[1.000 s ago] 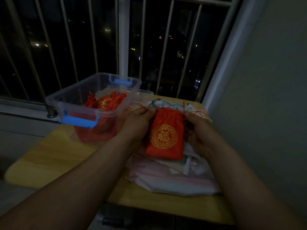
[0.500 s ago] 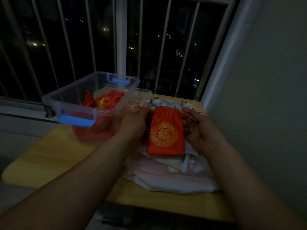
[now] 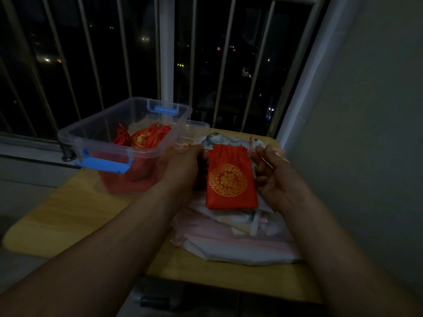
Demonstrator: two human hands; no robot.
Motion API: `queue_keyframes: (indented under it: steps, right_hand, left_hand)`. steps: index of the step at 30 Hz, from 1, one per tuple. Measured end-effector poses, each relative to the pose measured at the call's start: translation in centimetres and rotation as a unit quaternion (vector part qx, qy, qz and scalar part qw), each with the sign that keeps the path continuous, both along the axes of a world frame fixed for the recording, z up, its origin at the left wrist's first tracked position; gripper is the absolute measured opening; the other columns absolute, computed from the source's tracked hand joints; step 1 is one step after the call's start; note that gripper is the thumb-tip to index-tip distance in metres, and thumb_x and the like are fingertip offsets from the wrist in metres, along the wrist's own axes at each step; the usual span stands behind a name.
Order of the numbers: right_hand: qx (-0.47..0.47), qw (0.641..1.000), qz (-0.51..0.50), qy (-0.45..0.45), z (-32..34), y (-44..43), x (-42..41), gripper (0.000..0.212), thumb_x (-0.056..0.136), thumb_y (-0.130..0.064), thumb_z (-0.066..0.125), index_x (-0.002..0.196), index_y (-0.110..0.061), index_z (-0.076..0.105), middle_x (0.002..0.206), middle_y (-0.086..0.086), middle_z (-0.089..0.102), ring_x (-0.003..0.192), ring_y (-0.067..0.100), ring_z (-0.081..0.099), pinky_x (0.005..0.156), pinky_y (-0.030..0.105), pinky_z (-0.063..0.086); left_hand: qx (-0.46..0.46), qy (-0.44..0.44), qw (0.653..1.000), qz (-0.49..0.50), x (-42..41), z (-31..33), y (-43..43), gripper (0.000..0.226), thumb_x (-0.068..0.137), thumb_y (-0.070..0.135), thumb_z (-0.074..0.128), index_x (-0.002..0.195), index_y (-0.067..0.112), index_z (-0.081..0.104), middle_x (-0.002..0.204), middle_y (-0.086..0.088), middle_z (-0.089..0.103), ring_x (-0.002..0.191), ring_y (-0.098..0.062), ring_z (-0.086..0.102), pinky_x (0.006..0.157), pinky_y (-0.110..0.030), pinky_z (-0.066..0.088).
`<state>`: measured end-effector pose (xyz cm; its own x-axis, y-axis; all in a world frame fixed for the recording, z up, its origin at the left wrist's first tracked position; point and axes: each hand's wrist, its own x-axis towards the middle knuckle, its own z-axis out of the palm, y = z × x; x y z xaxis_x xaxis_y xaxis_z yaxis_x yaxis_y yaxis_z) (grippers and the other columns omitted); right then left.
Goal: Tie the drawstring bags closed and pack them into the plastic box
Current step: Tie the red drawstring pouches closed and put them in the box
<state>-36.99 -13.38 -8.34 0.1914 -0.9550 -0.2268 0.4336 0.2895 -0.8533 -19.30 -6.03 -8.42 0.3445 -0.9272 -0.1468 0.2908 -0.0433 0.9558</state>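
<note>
A red drawstring bag (image 3: 231,179) with a gold round emblem lies on a pile of pale bags, its neck gathered. My left hand (image 3: 183,165) pinches the drawstring at the bag's upper left corner. My right hand (image 3: 272,177) holds the thin cord on the right, pulled away from the neck. A clear plastic box (image 3: 103,131) with blue latches stands to the left and holds several red bags (image 3: 144,138).
The pile of pale fabric bags (image 3: 240,239) covers the right half of the small yellow table (image 3: 68,216). Window bars (image 3: 164,65) stand behind the box. A grey wall (image 3: 366,133) runs close along the right side.
Both hands have drawn the cords outward. The bag's neck has gathered tighter, and my right hand has moved off the bag to the right.
</note>
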Motion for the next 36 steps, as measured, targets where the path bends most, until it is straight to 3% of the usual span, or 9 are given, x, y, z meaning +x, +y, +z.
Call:
queue_keyframes:
  steps: [7,15,19,22,25,27,32,34,36]
  right_hand:
    - [0.018,0.999,0.002,-0.052,0.1,0.1,0.0,0.016,0.103,-0.027,0.056,0.103,-0.016,0.068,0.102,0.002,0.076,0.06,0.004,0.053,0.038,0.015,0.036]
    - [0.047,0.991,-0.002,-0.128,0.6,0.8,-0.1,0.025,0.108,-0.023,0.046,0.088,-0.013,0.058,0.087,0.005,0.078,0.045,0.006,0.051,0.036,0.016,0.032]
    - [0.069,0.989,-0.018,-0.13,0.3,0.4,-0.2,0.027,0.108,-0.024,0.044,0.085,-0.015,0.055,0.058,-0.006,0.056,0.038,0.004,0.04,0.033,0.016,0.027]
    - [0.074,0.99,-0.01,-0.116,-0.1,-0.2,-0.5,0.028,0.108,-0.025,0.043,0.083,-0.017,0.053,0.051,-0.009,0.039,0.034,0.005,0.03,0.032,0.016,0.024]
    - [0.072,0.992,0.004,-0.103,-0.3,-0.6,-0.8,0.029,0.108,-0.025,0.042,0.081,-0.018,0.051,0.049,-0.009,0.034,0.033,0.006,0.026,0.031,0.017,0.021]
    - [0.068,0.993,0.011,-0.097,-0.3,-0.7,-1.0,0.028,0.108,-0.024,0.042,0.082,-0.018,0.051,0.047,-0.008,0.033,0.032,0.006,0.026,0.03,0.017,0.02]
    - [0.054,0.996,0.024,-0.065,0.0,-0.3,-1.0,0.028,0.109,-0.024,0.04,0.084,-0.016,0.051,0.046,-0.009,0.032,0.031,0.005,0.027,0.029,0.016,0.02]
    - [0.041,0.998,0.021,-0.046,0.1,0.1,-0.8,0.028,0.109,-0.024,0.04,0.086,-0.014,0.052,0.046,-0.008,0.034,0.032,0.005,0.027,0.03,0.017,0.02]
    - [0.0,1.0,0.004,0.009,0.2,0.4,-0.6,0.026,0.108,-0.023,0.043,0.087,-0.014,0.056,0.051,-0.007,0.04,0.037,0.004,0.032,0.034,0.016,0.023]
  left_hand:
    - [0.005,0.014,1.0,-0.017,0.0,-0.1,0.1,0.03,0.101,0.024,0.05,0.072,0.018,0.054,0.064,-0.003,0.055,0.058,-0.018,0.053,0.062,-0.032,0.044]
    - [-0.009,0.079,0.997,-0.008,-0.2,0.1,-0.1,0.039,0.105,0.026,0.048,0.068,0.015,0.053,0.062,-0.002,0.059,0.053,-0.014,0.055,0.061,-0.031,0.046]
    - [-0.035,0.156,0.987,0.022,0.4,-0.3,-0.8,0.04,0.105,0.02,0.047,0.066,0.012,0.054,0.078,-0.007,0.068,0.074,-0.017,0.065,0.074,-0.03,0.055]
    - [-0.046,0.225,0.973,0.014,0.8,-0.6,-1.2,0.037,0.105,0.02,0.048,0.069,0.011,0.051,0.096,-0.011,0.073,0.088,-0.02,0.072,0.074,-0.032,0.06]
    - [-0.059,0.277,0.959,-0.001,0.8,-0.6,-1.3,0.04,0.108,0.02,0.041,0.07,0.011,0.048,0.093,-0.01,0.078,0.097,-0.023,0.074,0.085,-0.037,0.059]
    - [-0.068,0.298,0.952,-0.002,0.7,-0.5,-1.3,0.041,0.109,0.021,0.039,0.07,0.012,0.047,0.077,-0.007,0.075,0.089,-0.023,0.073,0.089,-0.041,0.057]
    - [-0.077,0.328,0.942,0.003,0.3,-0.3,-1.3,0.041,0.109,0.026,0.041,0.07,0.016,0.044,0.061,0.001,0.048,0.053,-0.013,0.047,0.062,-0.031,0.051]
    - [-0.076,0.279,0.957,-0.002,-0.1,0.0,-1.1,0.039,0.108,0.025,0.041,0.069,0.018,0.043,0.061,0.003,0.044,0.048,-0.01,0.041,0.056,-0.027,0.043]
    - [-0.077,0.164,0.983,-0.01,-0.4,0.3,-0.7,0.043,0.107,0.027,0.041,0.065,0.019,0.044,0.058,0.002,0.042,0.045,-0.011,0.041,0.057,-0.029,0.037]
